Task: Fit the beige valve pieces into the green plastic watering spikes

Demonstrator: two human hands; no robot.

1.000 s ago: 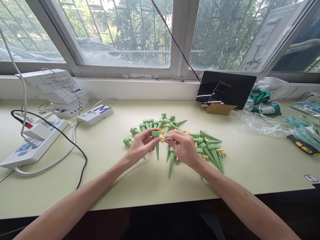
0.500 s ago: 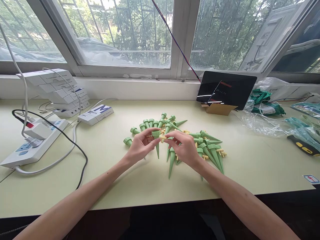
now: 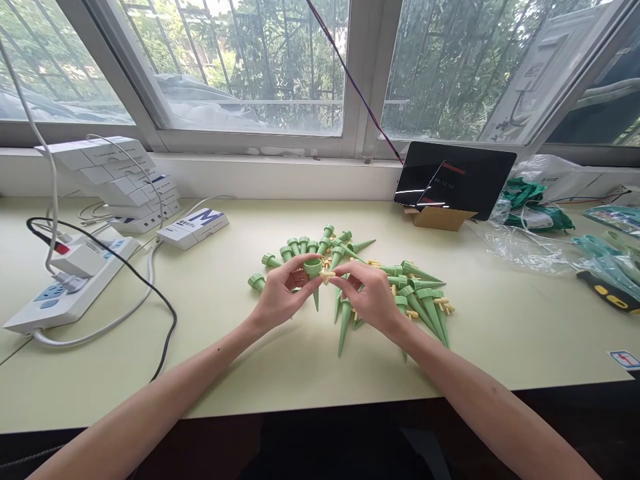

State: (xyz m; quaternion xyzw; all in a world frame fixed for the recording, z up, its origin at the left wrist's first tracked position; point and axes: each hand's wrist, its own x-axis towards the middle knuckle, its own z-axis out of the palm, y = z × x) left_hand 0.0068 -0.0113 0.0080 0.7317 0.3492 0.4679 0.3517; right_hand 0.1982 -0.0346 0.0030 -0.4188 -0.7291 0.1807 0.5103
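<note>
Between its thumb and fingers, my left hand (image 3: 281, 291) grips a green plant watering spike (image 3: 313, 269), its wide cup up and its point down. My right hand (image 3: 369, 293) pinches a small cream-yellow valve piece (image 3: 327, 274) right beside the cup's rim; whether the two touch, I cannot tell. Behind and to the right of my hands lies a loose pile of more green spikes (image 3: 429, 305) and yellow valve pieces (image 3: 444, 305). Part of the pile is hidden by my right hand.
At the left, a white power strip (image 3: 75, 283) trails cables near a stack of white boxes (image 3: 127, 177) and a single box (image 3: 194, 229). A black tablet (image 3: 455, 180) leans on a cardboard stand (image 3: 440, 219). Plastic wrapping (image 3: 530, 250) and a black-yellow tool handle (image 3: 607, 291) lie right.
The spike in my left hand has tipped slightly, so the inside of its cup now shows. My right hand keeps the yellow valve piece close beside it.
</note>
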